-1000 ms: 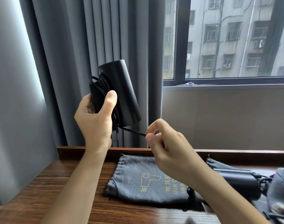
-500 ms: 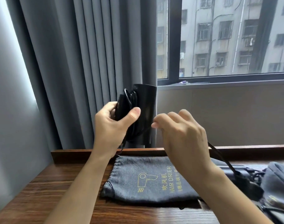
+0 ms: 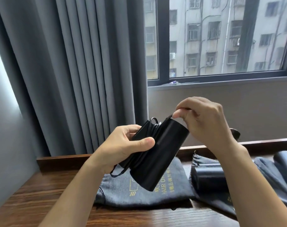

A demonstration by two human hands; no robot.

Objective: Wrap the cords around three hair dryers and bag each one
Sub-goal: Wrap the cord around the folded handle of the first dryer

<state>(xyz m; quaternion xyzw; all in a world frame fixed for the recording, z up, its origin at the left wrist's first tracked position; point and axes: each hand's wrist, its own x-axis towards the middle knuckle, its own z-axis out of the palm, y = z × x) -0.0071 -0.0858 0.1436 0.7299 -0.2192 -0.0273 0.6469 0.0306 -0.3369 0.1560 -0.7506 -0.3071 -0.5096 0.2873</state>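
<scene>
My left hand (image 3: 123, 145) grips a black hair dryer (image 3: 159, 154) by its folded handle, with the thumb pressed over the wound loops of black cord (image 3: 149, 126). The dryer's barrel slants down to the right above the table. My right hand (image 3: 205, 122) pinches the cord's free end at the barrel's upper rim. Below lies a flat grey drawstring bag (image 3: 177, 174) with a gold hair dryer logo. A second black hair dryer (image 3: 208, 177) lies on another grey bag (image 3: 203, 161) to the right.
A dark wooden table (image 3: 33, 202) with a raised back ledge runs under the bags. More grey fabric and a dark object (image 3: 283, 163) lie at the far right edge. Grey curtains (image 3: 74, 71) hang at the left, and a window sits behind.
The dryer has come down and tilted so its barrel points down right. My right hand rose from beside the barrel to its upper rim, carrying the cord end over.
</scene>
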